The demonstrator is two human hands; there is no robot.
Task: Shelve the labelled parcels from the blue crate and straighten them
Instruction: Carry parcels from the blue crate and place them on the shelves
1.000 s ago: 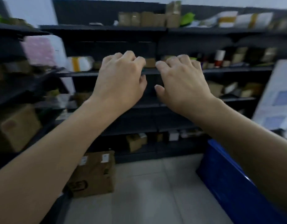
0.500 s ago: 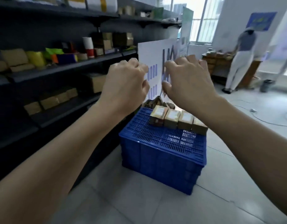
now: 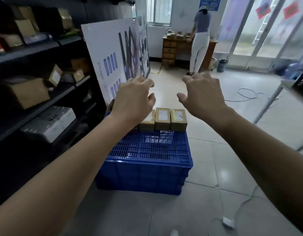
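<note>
A blue crate (image 3: 144, 169) stands upside down on the floor, its slotted base facing up. A row of small brown labelled parcels (image 3: 162, 118) sits along its far edge; the leftmost ones are hidden behind my left hand. My left hand (image 3: 133, 99) hovers above the left end of the row, fingers curled and apart, holding nothing. My right hand (image 3: 202, 94) hangs open above and to the right of the parcels, empty.
Dark shelves (image 3: 36, 86) with cardboard boxes run along the left. A white poster board (image 3: 113, 60) leans against their end, just behind the crate. A person (image 3: 199, 40) stands at a wooden desk (image 3: 174, 48) at the back. Cables (image 3: 246, 94) lie on the tiled floor.
My view swung from the shelves round to the crate and came closer to it. Both hands dropped towards the parcels and spread apart.
</note>
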